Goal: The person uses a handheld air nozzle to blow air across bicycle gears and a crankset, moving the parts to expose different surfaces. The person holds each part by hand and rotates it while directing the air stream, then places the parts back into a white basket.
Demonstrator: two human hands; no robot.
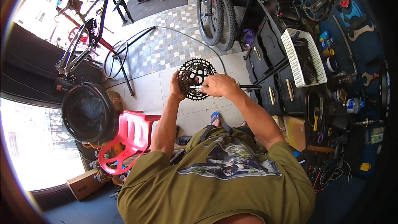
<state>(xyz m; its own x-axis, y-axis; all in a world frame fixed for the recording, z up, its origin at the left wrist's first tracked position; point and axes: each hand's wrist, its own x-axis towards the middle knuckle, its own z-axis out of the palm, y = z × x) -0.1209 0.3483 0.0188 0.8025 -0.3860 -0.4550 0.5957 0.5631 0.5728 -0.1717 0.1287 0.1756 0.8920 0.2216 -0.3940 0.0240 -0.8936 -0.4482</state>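
Observation:
A dark bicycle cassette [191, 67] with toothed rings is held up in front of me, its round face turned toward my view. My left hand [176, 86] grips its left edge, the fingers mostly hidden behind the sprockets. Over the lower right of the cassette, my right hand [218, 86] is bent inward with its fingers pinched together near the centre. Something small and pale shows at those fingertips, too small to name.
A red plastic chair [134, 126] stands at my left, near a black-tyred wheel [89, 110]. Ahead left, a bike frame [89, 29] hangs on a stand. Two tyres [211, 16] lean ahead. Black drawers [269, 58] and a white basket [288, 43] are at right, beside a tool wall [356, 52].

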